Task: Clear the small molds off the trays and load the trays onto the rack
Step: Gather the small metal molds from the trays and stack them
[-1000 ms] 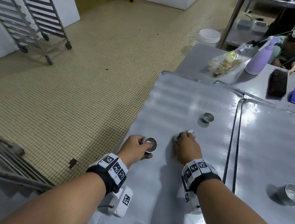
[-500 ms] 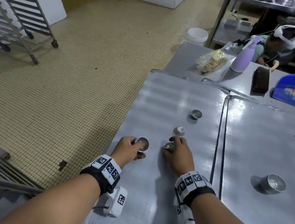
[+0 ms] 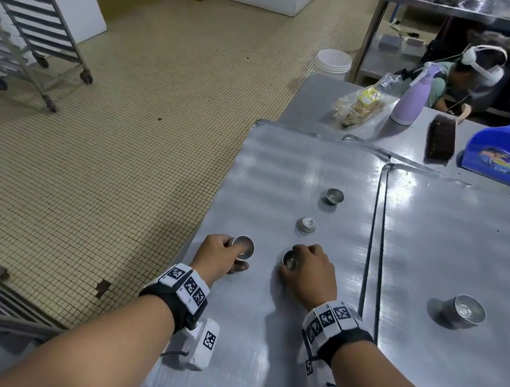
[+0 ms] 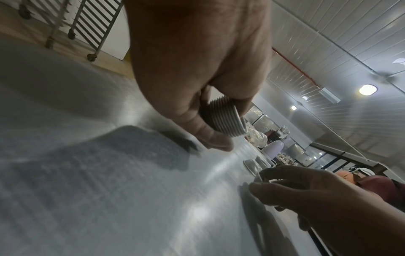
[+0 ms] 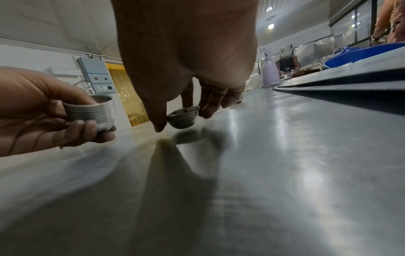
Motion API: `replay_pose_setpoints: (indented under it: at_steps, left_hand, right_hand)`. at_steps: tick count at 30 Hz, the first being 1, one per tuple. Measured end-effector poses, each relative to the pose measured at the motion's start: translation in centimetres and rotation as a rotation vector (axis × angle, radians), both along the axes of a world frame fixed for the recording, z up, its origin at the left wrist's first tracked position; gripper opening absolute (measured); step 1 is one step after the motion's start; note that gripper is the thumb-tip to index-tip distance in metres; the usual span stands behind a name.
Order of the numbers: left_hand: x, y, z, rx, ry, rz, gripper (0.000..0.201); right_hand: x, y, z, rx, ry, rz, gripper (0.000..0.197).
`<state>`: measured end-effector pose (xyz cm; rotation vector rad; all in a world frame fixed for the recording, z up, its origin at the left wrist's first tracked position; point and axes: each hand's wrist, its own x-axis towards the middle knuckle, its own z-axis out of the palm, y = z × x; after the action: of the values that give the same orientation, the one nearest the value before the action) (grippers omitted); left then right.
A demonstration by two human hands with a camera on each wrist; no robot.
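Note:
My left hand grips a nested stack of small ribbed metal molds just above the left tray; the stack also shows in the left wrist view and the right wrist view. My right hand pinches a single small mold by its rim, and that mold hangs tilted slightly above the tray. Beyond it on the same tray sit an upside-down mold and an upright mold. Another stack of molds stands on the right tray.
A wheeled tray rack stands across the tiled floor at far left. Behind the trays on the table lie a bagged snack, a lilac spray bottle, a brush and a blue dustpan. A person sits beyond.
My right hand has drawn one mold back toward me and lifted it, leaving the upside-down mold behind. My left hand has kept hold of its stack, nearly still.

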<state>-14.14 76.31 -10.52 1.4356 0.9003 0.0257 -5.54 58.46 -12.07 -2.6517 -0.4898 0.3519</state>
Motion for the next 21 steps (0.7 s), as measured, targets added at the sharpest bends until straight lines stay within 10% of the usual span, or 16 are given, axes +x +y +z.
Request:
replay_pose_setpoints:
  at_steps: [10, 21]
  left_hand:
    - [1.2, 0.2, 1.1, -0.335, -0.112, 0.169, 0.028]
    - [1.2, -0.9, 1.6, -0.485, -0.138, 0.094, 0.045]
  right_hand:
    - [-1.7, 2.7, 2.5, 0.430, -0.025, 0.048, 0.058]
    - [-2.6, 4.2, 2.8, 0.425, -0.003, 0.101, 0.063]
